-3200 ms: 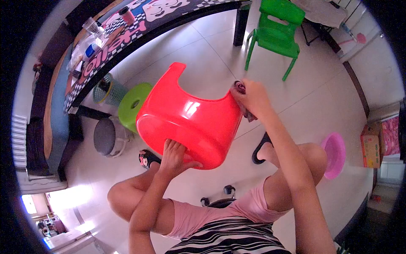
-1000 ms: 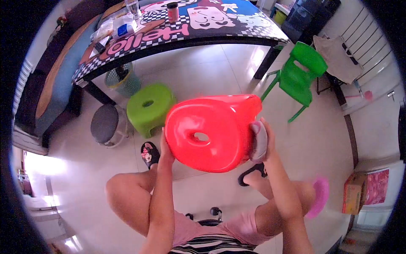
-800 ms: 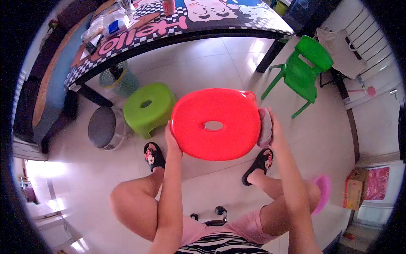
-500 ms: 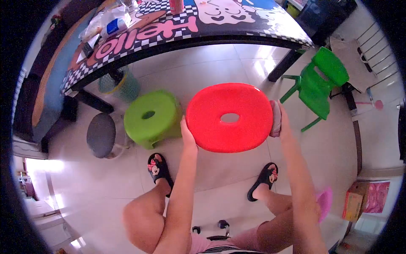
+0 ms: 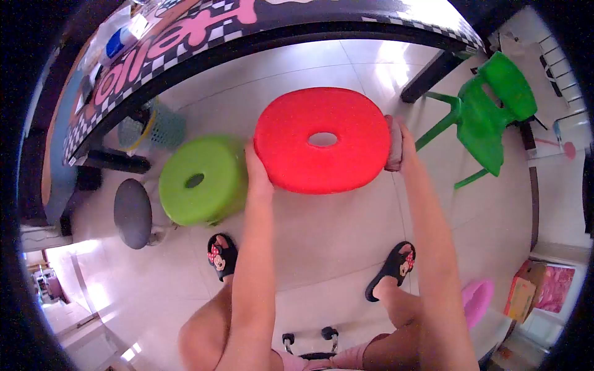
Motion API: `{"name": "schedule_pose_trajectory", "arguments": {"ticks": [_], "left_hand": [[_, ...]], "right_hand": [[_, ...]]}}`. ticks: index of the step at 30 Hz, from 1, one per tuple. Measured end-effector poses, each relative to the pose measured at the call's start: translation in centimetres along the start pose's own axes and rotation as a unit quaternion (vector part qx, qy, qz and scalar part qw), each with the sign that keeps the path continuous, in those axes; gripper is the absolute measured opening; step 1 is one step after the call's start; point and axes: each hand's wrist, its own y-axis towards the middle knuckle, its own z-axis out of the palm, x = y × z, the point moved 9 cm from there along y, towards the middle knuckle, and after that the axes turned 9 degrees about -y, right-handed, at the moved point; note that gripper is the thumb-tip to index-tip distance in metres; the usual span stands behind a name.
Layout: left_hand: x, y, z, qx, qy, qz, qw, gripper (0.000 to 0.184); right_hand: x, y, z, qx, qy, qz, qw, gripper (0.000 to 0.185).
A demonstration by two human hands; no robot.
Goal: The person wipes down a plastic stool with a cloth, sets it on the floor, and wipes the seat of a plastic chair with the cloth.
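A red stool [image 5: 322, 167] is held upright between my two hands, its flat seat with an oval hole facing up. My left hand [image 5: 258, 173] grips its left side, with the fingers partly hidden behind the rim. On the right side, my right hand [image 5: 405, 147] presses a greyish-purple cloth [image 5: 393, 143] against the stool. Just left of the red stool stands a light green stool [image 5: 210, 191] on the floor. The red stool's legs are hidden under its seat.
A table [image 5: 278, 28] with a patterned cover spans the top. Around the floor are a green chair [image 5: 489, 111], a grey round stool [image 5: 133, 213], a mesh basket [image 5: 164, 127], a pink basin [image 5: 476, 302] and a cardboard box [image 5: 521, 297].
The red stool has turned from its side to seat-up and moved away from my body, with both hands at its sides. My left hand has shifted from its seat hole to its left side.
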Motion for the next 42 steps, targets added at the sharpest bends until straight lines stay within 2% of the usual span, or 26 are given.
{"name": "schedule_pose_trajectory", "arguments": {"ticks": [3,6,9,15,18,21,24,27,30,33,36,39,42], "left_hand": [[-0.3,1.8,-1.1,-0.028,0.040,0.014,0.999,0.049],[-0.2,2.5,-2.0,-0.028,0.034,0.032,0.998,0.049],[0.1,4.4,-3.0,0.013,0.020,0.032,0.999,0.049],[-0.1,3.9,-3.0,-0.009,-0.003,0.013,1.000,0.053],[-0.4,3.0,-3.2,-0.062,0.033,0.029,0.997,0.054],[-0.6,2.4,-2.5,-0.082,0.032,0.025,0.996,0.052],[0.2,3.8,-3.7,-0.055,0.012,0.034,0.998,0.050],[0.9,4.4,-3.6,-0.025,-0.011,0.021,0.999,0.049],[0.3,3.9,-3.0,-0.035,0.015,0.041,0.998,0.048],[0.2,4.3,-6.4,-0.114,0.041,0.061,0.991,0.045],[-1.9,3.3,-6.9,-0.181,0.215,0.124,0.951,0.043],[-3.9,2.9,-6.2,-0.162,0.365,0.221,0.890,0.041],[-4.3,2.8,-5.5,-0.134,0.450,0.246,0.848,0.039]], "right_hand": [[-0.8,1.2,1.1,0.025,0.035,0.014,0.999,0.043],[-1.6,2.7,0.7,0.051,0.008,0.005,0.999,0.047],[-2.6,3.7,0.3,-0.003,-0.007,0.041,0.999,0.048],[-3.4,5.0,1.3,0.006,0.031,0.067,0.997,0.043],[-3.2,5.0,2.0,0.038,0.033,0.066,0.997,0.042],[-2.8,4.3,2.2,0.009,0.028,0.066,0.997,0.042],[-3.6,5.0,2.4,0.054,0.073,0.072,0.993,0.049],[-3.2,4.5,1.8,0.021,0.061,0.053,0.996,0.040],[-3.5,5.2,0.3,-0.035,0.034,0.018,0.999,0.038],[-5.2,5.8,0.1,-0.017,0.084,0.067,0.994,0.038],[-6.1,7.1,-2.1,-0.081,0.046,0.040,0.995,0.038],[-6.8,7.7,-1.4,-0.026,0.072,0.063,0.995,0.040],[-6.6,7.4,-1.0,-0.034,0.109,0.042,0.993,0.041]]}}
